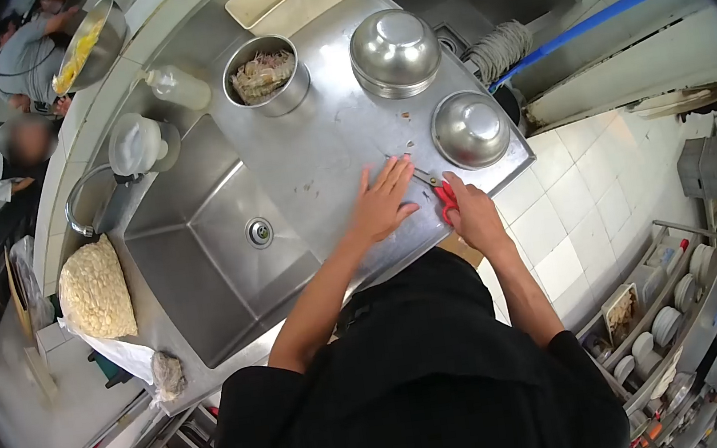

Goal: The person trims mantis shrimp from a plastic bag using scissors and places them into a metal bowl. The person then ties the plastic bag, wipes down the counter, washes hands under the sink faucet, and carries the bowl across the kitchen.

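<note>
The person's R hand (476,216) has its fingers curled round the red handles (445,202) of the scissors (436,186); exact finger placement in the loops is partly hidden, can't tell. The L hand (383,203) is palm down, fingers stretched out long and fairly close together, thumb apart; no object shows in it, though what's under the palm can't be seen. Its fingertips are near the blades (423,177), which point away from the body, up-left in view.

The scissors are at the counter's (315,158) near R part, btwn the two hands. Prob. light, stiff & not fragile: steel-looking blades, handles likely plastic. Metal may be slick if wet; handles prob. give the surer grip. Best hold = handles, thumb in one loop, fingers in the other, w/ skin kept off the edges; L fingertips look close enough to warrant care. Whether the blades are apart or together is too small to tell.

Further out: dark bits (409,143) on the steel just past the L fingertips; small bowl (471,129) upside down, R side; big bowl (395,49), also inverted, beyond. Pot (267,74) w/ pinkish-brown food at the back, sink (207,233) to the L.
</note>
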`<state>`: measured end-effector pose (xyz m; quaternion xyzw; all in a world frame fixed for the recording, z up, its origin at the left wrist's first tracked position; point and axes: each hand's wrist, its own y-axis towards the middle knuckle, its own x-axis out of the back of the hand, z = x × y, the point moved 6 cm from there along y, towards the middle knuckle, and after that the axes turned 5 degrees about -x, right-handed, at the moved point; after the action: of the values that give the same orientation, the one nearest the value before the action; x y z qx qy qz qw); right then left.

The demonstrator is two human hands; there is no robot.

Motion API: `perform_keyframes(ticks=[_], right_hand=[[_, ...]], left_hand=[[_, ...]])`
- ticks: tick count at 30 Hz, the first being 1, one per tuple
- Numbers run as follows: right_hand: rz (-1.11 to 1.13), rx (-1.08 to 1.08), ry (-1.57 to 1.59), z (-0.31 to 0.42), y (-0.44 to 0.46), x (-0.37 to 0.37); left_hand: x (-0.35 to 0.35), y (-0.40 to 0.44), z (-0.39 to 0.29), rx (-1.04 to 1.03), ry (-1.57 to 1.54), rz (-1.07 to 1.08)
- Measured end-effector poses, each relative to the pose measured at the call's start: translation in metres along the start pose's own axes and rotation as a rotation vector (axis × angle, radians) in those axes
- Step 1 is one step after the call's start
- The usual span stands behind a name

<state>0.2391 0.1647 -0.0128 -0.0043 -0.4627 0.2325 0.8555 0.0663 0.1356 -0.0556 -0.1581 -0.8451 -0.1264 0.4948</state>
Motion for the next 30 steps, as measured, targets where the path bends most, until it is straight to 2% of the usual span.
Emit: perform_keyframes(ticks=[2,4,5,6,8,9,10,12,13,15,16,18,19,21,22,24,25,27,30], right_hand=[[0.012,0.006,0.014,-0.001,-0.006,0.009],[-0.045,0.101,-0.049,-0.007,-0.015,0.023],[0.052,0.01,0.017,-0.017,-0.019,0.031],[0.047,0.009,0.017,-0.021,-0.022,0.045],[0.558,-0.331,0.597,-0.045,-0.042,0.041],[0.646,-0.291,0.99,-0.061,-0.051,0.03],[0.631,-0.303,0.99,-0.068,-0.058,0.024],[0.805,-0.162,1.556,-0.06,-0.069,0.025],[0.818,-0.144,1.554,-0.059,-0.071,0.024],[0.799,-0.15,1.585,-0.063,-0.073,0.018],[0.796,-0.144,1.617,-0.063,-0.072,0.018],[0.769,-0.152,1.6,-0.065,-0.076,0.021],[0.739,-0.17,1.57,-0.069,-0.08,0.023],[0.676,-0.202,1.529,-0.075,-0.087,0.024],[0.677,-0.201,1.53,-0.073,-0.089,0.024],[0.618,-0.203,1.53,-0.071,-0.09,0.024],[0.618,-0.204,1.536,-0.07,-0.09,0.022],[0.578,-0.211,1.544,-0.07,-0.088,0.02],[0.551,-0.172,1.573,-0.067,-0.088,0.019]], left_hand=[[0.003,-0.009,0.014,0.053,0.036,0.005],[0.012,-0.02,0.025,0.108,0.071,0.011],[0.02,-0.024,0.031,0.159,0.14,-0.007],[0.027,-0.025,0.033,0.209,0.208,-0.026],[0.041,-0.025,0.017,0.209,0.242,-0.079],[0.045,-0.025,0.01,0.211,0.276,-0.134],[0.038,-0.025,0.002,0.197,0.265,-0.132],[0.015,-0.016,-0.033,-0.089,0.188,-0.098],[0.004,-0.011,-0.044,-0.1,0.176,-0.1],[-0.026,-0.005,-0.069,-0.264,-0.005,0.079],[-0.031,-0.003,-0.066,-0.269,-0.007,0.076],[-0.028,0.004,-0.031,0.017,0.133,-0.012],[-0.018,0.008,-0.023,0.016,0.135,-0.013],[0.017,0.012,0.001,0.242,0.349,-0.235],[0.022,0.02,0.004,0.242,0.35,-0.235],[0.032,0.037,-0.002,0.049,0.104,-0.359],[0.027,0.049,0.001,0.049,0.107,-0.353],[0.021,0.076,0.005,0.059,-0.137,-0.493],[0.011,0.105,0.004,0.031,-0.156,-0.436]])
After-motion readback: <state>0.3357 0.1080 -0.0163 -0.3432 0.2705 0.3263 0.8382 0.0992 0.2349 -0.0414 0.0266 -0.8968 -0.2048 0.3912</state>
